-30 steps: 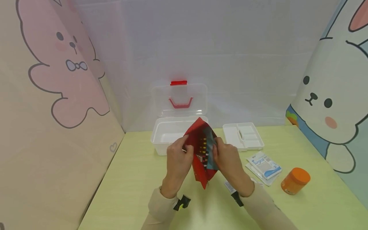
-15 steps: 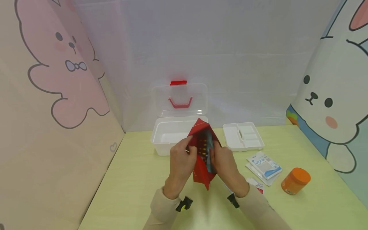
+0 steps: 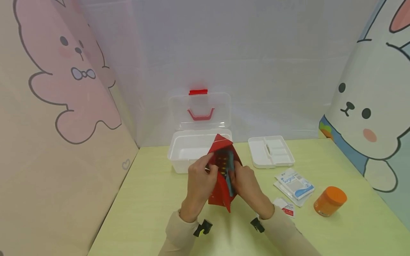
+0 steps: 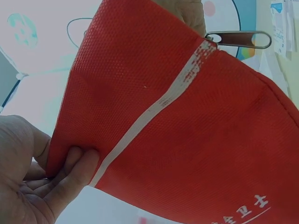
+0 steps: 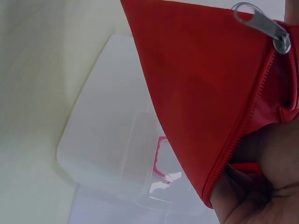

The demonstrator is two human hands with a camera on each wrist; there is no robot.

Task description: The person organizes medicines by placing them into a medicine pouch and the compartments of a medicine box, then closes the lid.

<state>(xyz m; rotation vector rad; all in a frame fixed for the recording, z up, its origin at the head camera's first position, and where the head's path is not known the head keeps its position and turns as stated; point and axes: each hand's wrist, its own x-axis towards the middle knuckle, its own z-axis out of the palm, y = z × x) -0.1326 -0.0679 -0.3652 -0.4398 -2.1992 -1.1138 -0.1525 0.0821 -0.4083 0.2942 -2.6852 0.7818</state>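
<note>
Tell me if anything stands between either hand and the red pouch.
Nothing visible does: the left hand pinches the edge of the red pouch, and the right hand is at its unzipped opening.

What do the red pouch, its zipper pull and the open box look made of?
Red pouch: probably woven or coated fabric, fairly matte, judging by its fine surface texture. Zipper pull: likely metal, smooth and silvery, with bright highlights. Open box: seemingly plastic; smooth white body, glossy see-through lid.
</note>
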